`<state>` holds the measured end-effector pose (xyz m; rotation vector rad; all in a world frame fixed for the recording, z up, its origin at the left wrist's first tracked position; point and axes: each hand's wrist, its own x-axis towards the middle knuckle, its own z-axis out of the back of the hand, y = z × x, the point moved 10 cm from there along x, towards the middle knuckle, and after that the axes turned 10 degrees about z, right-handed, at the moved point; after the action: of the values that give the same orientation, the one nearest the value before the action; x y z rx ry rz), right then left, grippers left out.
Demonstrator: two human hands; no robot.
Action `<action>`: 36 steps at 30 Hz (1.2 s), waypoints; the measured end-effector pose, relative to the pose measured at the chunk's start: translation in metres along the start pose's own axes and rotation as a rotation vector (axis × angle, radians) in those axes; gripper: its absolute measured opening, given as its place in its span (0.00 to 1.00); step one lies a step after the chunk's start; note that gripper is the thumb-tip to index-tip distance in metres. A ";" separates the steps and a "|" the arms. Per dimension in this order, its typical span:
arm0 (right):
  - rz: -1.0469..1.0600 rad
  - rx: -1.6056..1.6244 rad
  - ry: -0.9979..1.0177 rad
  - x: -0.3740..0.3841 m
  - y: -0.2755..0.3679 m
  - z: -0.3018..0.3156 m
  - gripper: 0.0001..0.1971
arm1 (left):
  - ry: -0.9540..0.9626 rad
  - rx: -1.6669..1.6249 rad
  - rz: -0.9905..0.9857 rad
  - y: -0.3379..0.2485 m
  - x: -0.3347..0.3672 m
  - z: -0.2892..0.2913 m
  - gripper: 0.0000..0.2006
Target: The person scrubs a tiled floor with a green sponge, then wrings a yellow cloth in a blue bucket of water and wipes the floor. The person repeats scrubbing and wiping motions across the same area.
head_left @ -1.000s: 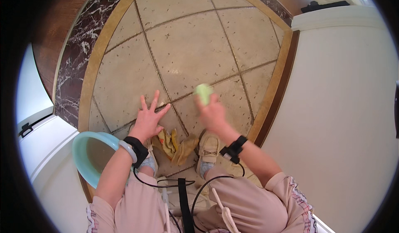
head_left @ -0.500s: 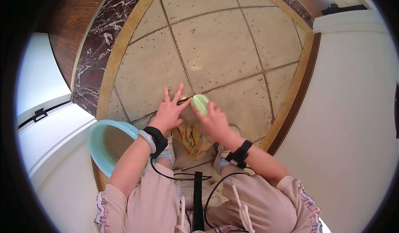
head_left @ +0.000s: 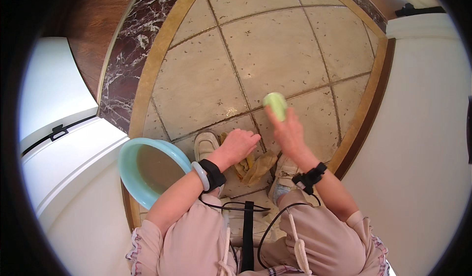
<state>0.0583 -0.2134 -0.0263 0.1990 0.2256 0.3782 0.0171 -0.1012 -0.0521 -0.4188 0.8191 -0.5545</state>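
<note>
My right hand (head_left: 289,134) grips a light green oval scrubbing brush (head_left: 275,105), which is smeared by motion, over the tiled floor (head_left: 275,49) close to a grout line. To its left, my left hand (head_left: 237,147) has its fingers curled in and closed, with nothing seen in them. It is above a crumpled yellow-brown cloth (head_left: 259,169) that lies on the floor between my shoes and is partly covered by that hand. Beside my left forearm stands a light blue basin (head_left: 129,170) holding murky brownish water (head_left: 160,170).
White panels stand on the left (head_left: 73,153) and right (head_left: 418,104). Dark marbled stone (head_left: 120,74) and a tan strip (head_left: 147,84) edge the tiles, with brown wood flooring (head_left: 93,15) beyond. Dark cables (head_left: 265,231) hang by my knees. Small dark marks dot the tiles.
My right hand has moved the brush right and slightly away from me. My left hand has drawn back off the tiles toward the cloth, its spread fingers now curled. The whole view has shifted slightly.
</note>
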 end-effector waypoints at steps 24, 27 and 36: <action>-0.056 0.191 0.044 -0.006 -0.017 -0.018 0.45 | -0.502 -0.109 0.444 0.039 -0.015 0.051 0.40; -0.065 0.014 0.082 -0.022 -0.031 -0.029 0.44 | -0.563 -0.151 0.486 0.056 -0.013 0.060 0.46; -0.061 -0.026 0.157 -0.022 -0.026 -0.031 0.45 | -0.764 -0.077 0.548 0.122 0.023 0.138 0.50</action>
<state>0.0391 -0.2409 -0.0579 0.1369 0.3803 0.3364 0.1728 -0.0013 -0.0467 -0.4117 0.1894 0.1609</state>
